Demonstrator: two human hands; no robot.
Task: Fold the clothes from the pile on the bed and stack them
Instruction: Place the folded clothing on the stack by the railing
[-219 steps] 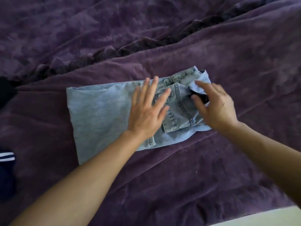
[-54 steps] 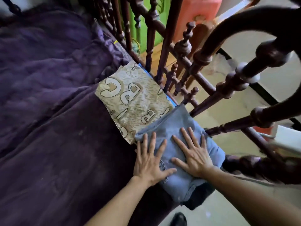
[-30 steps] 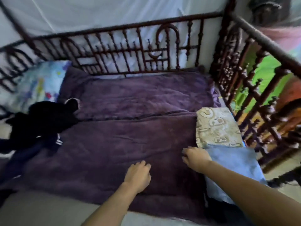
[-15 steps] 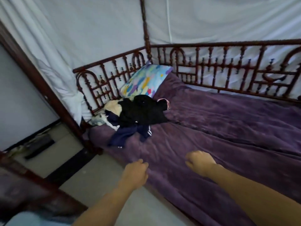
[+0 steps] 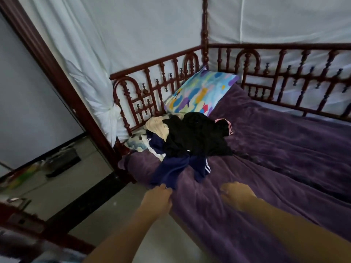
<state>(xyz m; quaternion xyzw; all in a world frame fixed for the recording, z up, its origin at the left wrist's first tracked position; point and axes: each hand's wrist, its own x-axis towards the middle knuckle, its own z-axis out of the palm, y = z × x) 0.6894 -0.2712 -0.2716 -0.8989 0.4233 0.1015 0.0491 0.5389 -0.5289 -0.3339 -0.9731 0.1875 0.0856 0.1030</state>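
Left hand [image 5: 157, 199] curled at the hem of the navy garment [image 5: 171, 171]; actual grip cannot be told. Right hand [image 5: 237, 195] beside it, loosely curled, empty. Pile [image 5: 193, 135] just beyond, unfolded: several pieces apparently remain; no stack in view.

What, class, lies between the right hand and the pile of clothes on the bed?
Nothing visible does. Only bare purple blanket lies between the right hand and the pile. The left hand is at the near end of the navy garment; blur hides whether it grips.
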